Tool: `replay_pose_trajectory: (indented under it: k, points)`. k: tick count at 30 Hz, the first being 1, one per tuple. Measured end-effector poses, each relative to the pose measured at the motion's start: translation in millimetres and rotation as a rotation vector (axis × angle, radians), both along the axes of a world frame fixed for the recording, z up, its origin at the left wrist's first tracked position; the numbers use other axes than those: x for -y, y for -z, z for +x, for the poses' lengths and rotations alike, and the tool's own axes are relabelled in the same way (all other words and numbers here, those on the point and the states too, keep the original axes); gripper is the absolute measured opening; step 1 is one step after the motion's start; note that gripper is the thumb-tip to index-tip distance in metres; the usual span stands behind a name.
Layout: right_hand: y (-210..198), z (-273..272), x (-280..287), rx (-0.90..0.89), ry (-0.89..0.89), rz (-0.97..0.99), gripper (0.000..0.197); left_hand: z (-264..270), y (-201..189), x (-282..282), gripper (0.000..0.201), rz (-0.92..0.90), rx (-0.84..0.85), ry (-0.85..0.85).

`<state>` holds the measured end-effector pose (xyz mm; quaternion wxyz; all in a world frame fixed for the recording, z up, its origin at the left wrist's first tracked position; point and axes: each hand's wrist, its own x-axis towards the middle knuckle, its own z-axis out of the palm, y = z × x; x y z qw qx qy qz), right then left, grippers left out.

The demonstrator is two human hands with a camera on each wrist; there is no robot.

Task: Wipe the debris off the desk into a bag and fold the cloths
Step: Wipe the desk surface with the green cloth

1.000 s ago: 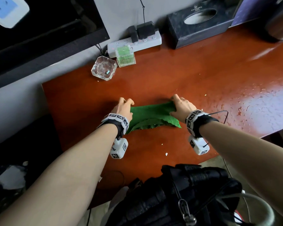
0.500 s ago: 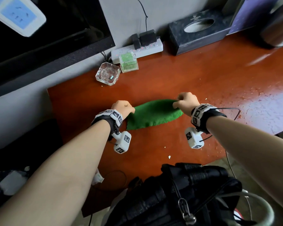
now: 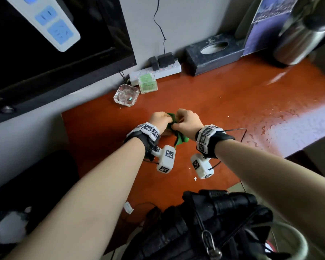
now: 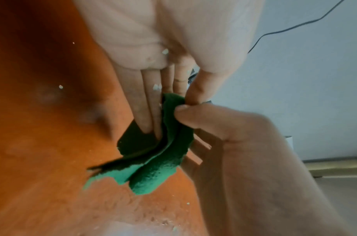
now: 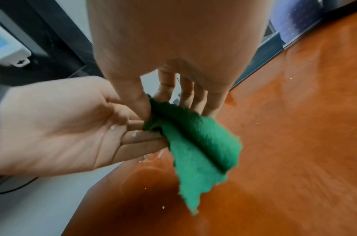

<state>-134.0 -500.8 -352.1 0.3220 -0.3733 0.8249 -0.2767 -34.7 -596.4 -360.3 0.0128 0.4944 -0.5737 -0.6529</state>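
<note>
Half a second back: small green fleecy cloth (image 3: pixel 179 139) spread flat on the glossy red-brown wooden desk (image 3: pixel 223 102), one hand at each end, well apart. Now: hands together, cloth gathered and lifted clear of the desk, hanging in folds with a ragged lower corner pointing down.

Left hand (image 3: pixel 159 120), just left of the cloth: fingers (image 5: pixel 141 143) nearly straight, lying along the cloth's side, thumb tip pressed onto the top edge, so a light pinch. Pale crumbs stuck to palm and fingers. Right hand (image 3: pixel 188 122), just right of the cloth: thumb and forefinger pinching the same top edge, remaining fingers (image 5: pixel 193 95) loosely extended behind the fabric.

Around the cloth on the desk: scattered pale crumbs (image 3: pixel 195 178) on the near side, a sheen of water droplets off to the right. Behind the cloth, against the grey wall: square clear glass ashtray (image 3: pixel 126 95), small clear box of green sticks (image 3: pixel 147 83), white power strip (image 3: pixel 156 73) with black adapters plugged in, dark marbled tissue box (image 3: pixel 214 53). Far right of the cloth, a blurred shiny metal vessel (image 3: pixel 300 38). Up and left of the cloth, a black screen (image 3: pixel 45 59). Below the cloth, at the desk's near edge, a black bag (image 3: pixel 204 228) with a metal clip.
</note>
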Motion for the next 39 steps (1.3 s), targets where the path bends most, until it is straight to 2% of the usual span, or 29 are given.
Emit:
replay_pose_trajectory:
  k: [2,4,9,12,15,20,23,28,32,35,37,39]
  points:
    - [-2,6,-8,-0.011,0.024,-0.022,0.032,-1,-9,-8,0.010,0.110,-0.059,-0.068]
    - [-3,8,-18,-0.032,0.048,-0.027,0.044,1,-14,-14,0.017,0.208,-0.083,-0.096]
    - [3,9,-44,-0.087,0.208,-0.032,0.052,0,-17,-33,0.030,0.270,-0.078,0.042]
    - [4,0,-63,-0.024,0.285,0.025,0.052,-13,-15,-43,0.020,0.213,-0.001,0.171]
    - [5,-29,-87,-0.056,0.288,0.133,0.051,-34,-8,-53,0.011,0.133,0.142,0.247]
    - [6,-107,-119,-0.124,0.399,0.189,0.044,-45,11,-56,0.028,-0.070,0.214,0.361]
    - [6,-159,-123,-0.146,0.451,0.183,0.041,-50,26,-58,0.027,-0.194,0.277,0.360]
    - [8,-236,-109,-0.238,0.423,0.142,0.042,-70,44,-66,0.017,-0.330,0.419,0.432]
    - [9,-279,-85,-0.325,0.315,0.114,0.041,-86,54,-75,0.009,-0.482,0.542,0.433]
    - [23,-292,-70,-0.332,0.195,0.085,0.039,-87,64,-78,0.027,-0.484,0.608,0.442]
    - [41,-290,-64,-0.319,0.106,0.109,0.040,-82,68,-81,0.044,-0.449,0.630,0.454]
    - [60,-283,-62,-0.300,0.027,0.155,0.040,-74,72,-83,0.051,-0.457,0.646,0.422]
